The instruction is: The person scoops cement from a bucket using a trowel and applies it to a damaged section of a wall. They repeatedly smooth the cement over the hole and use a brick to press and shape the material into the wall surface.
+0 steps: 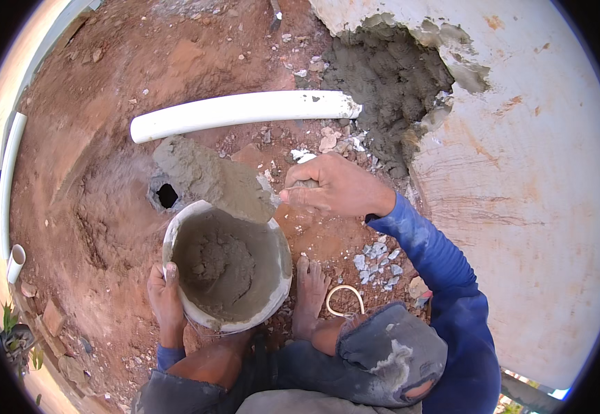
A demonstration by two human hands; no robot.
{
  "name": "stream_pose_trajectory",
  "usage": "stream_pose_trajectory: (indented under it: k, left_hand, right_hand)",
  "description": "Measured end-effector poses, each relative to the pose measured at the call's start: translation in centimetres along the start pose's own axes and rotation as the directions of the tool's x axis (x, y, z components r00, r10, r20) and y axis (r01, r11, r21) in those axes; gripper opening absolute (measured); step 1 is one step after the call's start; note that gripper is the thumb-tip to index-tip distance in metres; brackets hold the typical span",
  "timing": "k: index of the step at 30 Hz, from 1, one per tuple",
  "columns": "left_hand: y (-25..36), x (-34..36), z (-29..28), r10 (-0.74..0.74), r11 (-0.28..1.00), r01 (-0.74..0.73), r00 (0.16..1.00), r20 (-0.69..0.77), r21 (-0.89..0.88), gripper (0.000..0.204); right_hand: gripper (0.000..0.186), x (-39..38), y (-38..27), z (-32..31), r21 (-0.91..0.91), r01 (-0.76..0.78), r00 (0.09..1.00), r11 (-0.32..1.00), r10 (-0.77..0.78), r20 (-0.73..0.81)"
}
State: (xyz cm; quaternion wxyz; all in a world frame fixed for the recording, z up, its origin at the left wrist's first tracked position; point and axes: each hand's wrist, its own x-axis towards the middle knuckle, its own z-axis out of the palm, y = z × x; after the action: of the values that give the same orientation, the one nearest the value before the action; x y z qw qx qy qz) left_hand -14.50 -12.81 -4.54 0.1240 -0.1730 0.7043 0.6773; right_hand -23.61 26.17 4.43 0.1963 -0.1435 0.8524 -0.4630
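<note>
My left hand [165,297] grips the side of a white bucket [283,286], its thumb up at the rim. Grey wet mortar [217,265] lies in the bucket and coats its inner wall. Closed in a fist, my right hand [338,186] holds a trowel [265,200] by its handle. The trowel's blade is covered with a long heap of mortar [203,176], held just above the bucket's far rim. Beyond that heap a white plastic pipe [238,112] lies across the ground, its right end touching the mortar-filled hole in the wall.
A pale wall [521,172] stands on the right, with fresh mortar [390,76] in its broken opening. Left of the bucket is a dark hole [167,196] in the red soil. White pipes [11,179] lie at the far left. Grey stone chips [377,265] and a cream ring [345,299] lie near my foot.
</note>
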Motion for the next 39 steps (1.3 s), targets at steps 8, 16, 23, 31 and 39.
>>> stream_pose_trajectory:
  k: [8, 16, 23, 31, 39]
  left_hand:
    - [2.3, 0.0, 1.4, -0.015, 0.988, 0.017, 1.000, -0.015, 0.155, 0.033]
    - [4.0, 0.1, 2.2, -0.064, 0.968, 0.069, 0.998, -0.027, 0.240, 0.033]
    - [3.7, -0.1, 3.2, 0.050, 0.937, -0.023, 0.996, -0.069, 0.349, 0.033]
    - [4.0, -0.5, 5.2, 0.169, 0.906, -0.176, 0.984, 0.051, 0.384, 0.031]
    - [4.0, -0.9, 5.7, 0.210, 0.893, -0.257, 0.964, 0.162, 0.369, 0.029]
  right_hand:
    - [0.033, 10.8, 17.0, -17.7, 0.536, -0.472, 0.767, 0.700, 0.626, -0.141]
    - [0.038, 2.2, 8.2, -16.1, 0.414, -0.466, 0.670, 0.782, 0.617, -0.412]
    - [0.039, -4.8, 2.0, -4.1, -0.071, -0.303, 0.949, 0.950, 0.308, 0.073]
    - [0.024, -4.1, -0.4, 11.3, -0.658, -0.059, 0.992, 0.751, 0.120, 0.048]
    - [0.017, -9.6, -0.3, 20.0, -0.855, 0.095, 0.987, 0.510, -0.162, 0.013]
